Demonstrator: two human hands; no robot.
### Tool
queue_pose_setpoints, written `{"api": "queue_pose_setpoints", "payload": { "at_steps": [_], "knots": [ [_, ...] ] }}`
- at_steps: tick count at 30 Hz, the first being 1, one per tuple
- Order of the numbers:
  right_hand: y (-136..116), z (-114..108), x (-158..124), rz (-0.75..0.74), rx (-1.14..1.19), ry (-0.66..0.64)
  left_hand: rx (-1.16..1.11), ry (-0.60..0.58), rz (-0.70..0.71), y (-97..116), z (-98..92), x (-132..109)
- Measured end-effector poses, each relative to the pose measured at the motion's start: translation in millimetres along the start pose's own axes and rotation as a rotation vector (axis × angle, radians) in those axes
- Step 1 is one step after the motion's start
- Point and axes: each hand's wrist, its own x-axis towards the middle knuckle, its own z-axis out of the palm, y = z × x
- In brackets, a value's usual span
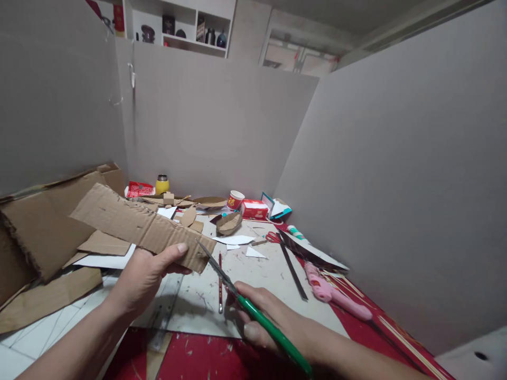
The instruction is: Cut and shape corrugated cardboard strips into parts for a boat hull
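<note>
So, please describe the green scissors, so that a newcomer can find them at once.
On the red table lies a pale sheet; over its near part is the right hand. That hand holds the green scissors, their blades at the end of the cardboard in the left hand. Their green handle sets them apart from the red scissors, which lie farther back.

Most fingers of the left hand (144, 272) are hidden behind a cardboard strip (134, 224), the green-handled scissors (253, 312) are partly covered by the right hand (277, 311), and a white shelf (216, 6), its items (148, 34) too small to be identified, is cut off above.
</note>
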Motion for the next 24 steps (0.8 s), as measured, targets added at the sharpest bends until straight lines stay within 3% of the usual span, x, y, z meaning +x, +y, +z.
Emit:
{"api": "queue_pose_setpoints", "payload": {
  "at_steps": [17,24],
  "knots": [
    [3,10,-5,0.084,-0.034,0.139,0.010,-0.006,-0.040,-5,1.2,3],
    [4,12,-5,0.108,-0.005,0.130,0.007,-0.039,-0.035,-7,-0.6,2]
  ]
}}
